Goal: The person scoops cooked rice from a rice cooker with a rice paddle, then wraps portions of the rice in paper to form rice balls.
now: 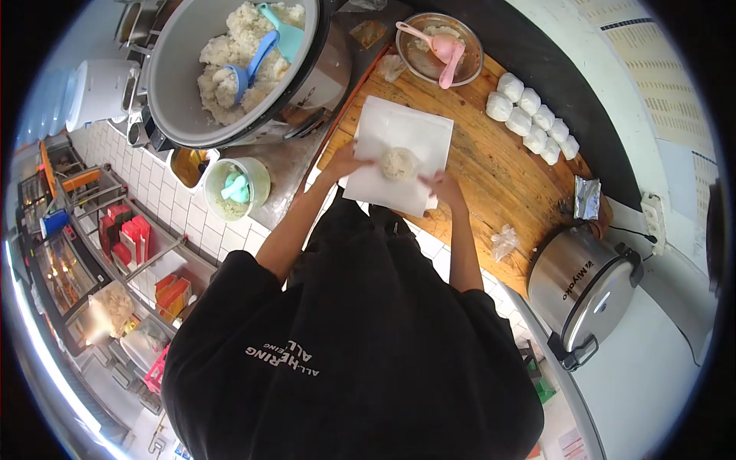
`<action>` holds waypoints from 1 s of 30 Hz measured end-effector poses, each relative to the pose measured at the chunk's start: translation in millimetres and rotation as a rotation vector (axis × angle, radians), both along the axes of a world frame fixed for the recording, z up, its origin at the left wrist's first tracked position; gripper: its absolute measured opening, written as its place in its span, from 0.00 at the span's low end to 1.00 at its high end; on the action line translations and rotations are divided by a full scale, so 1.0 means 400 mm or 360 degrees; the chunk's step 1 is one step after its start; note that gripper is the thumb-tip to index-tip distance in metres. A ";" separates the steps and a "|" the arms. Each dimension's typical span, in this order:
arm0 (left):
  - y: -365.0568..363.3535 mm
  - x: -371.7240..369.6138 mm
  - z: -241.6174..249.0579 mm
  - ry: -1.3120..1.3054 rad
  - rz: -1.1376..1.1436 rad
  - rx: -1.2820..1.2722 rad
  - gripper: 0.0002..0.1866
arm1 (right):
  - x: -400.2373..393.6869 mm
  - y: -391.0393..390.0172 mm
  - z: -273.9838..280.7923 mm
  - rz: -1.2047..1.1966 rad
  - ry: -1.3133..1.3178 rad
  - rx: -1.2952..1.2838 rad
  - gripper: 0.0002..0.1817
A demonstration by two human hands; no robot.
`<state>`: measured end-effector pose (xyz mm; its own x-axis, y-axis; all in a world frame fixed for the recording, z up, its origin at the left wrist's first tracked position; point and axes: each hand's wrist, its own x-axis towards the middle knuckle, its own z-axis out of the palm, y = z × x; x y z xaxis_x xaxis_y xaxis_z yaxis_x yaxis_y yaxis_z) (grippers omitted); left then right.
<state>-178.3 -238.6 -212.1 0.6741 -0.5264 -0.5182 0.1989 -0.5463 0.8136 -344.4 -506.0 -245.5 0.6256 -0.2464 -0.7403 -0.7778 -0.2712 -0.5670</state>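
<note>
A round mound of rice lies on white wrapping paper on the wooden table. My left hand is at the paper's left edge, fingers stretched toward the rice. On the other side, my right hand is over the paper's right edge, its fingers apart and slightly blurred. Neither hand visibly holds anything. Beyond the paper, a metal bowl contains some rice and a pink scoop. Several white wrapped bundles sit in two rows at the right.
At the left stands a large open rice cooker with rice, a blue scoop and a teal scoop. Near it is a plastic tub. A closed Miyako cooker and a crumpled plastic bag are at the right.
</note>
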 end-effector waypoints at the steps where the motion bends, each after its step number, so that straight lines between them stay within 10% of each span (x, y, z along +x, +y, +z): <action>1: -0.041 0.032 -0.016 -0.0082 0.0178 0.0144 0.45 | 0.033 -0.005 -0.024 -0.0249 -0.0197 -0.0105 0.28; 3: -0.099 0.099 -0.270 -0.0374 0.0417 -0.0182 0.49 | 0.111 -0.020 -0.043 -0.0504 -0.0450 -0.0338 0.33; 7: -0.175 0.152 -0.138 -0.0578 0.0111 0.0267 0.47 | 0.183 -0.053 -0.175 -0.0272 -0.0932 -0.0781 0.38; 10: -0.164 0.177 -0.172 -0.0418 0.0070 0.0323 0.43 | 0.192 -0.033 -0.012 -0.0279 -0.0673 -0.0505 0.33; 19: -0.125 0.174 -0.103 0.0201 0.0259 -0.0177 0.21 | 0.145 -0.035 -0.080 -0.0405 -0.0703 -0.0327 0.23; 30: -0.105 0.209 -0.126 0.0412 0.0158 -0.0154 0.17 | 0.170 -0.107 -0.077 -0.0079 -0.0537 -0.0507 0.22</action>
<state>-94.6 -280.7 -262.3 0.5768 -0.5195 -0.6304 0.4554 -0.4362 0.7762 -276.6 -548.6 -276.5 0.7999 -0.4643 -0.3802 -0.5809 -0.4400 -0.6848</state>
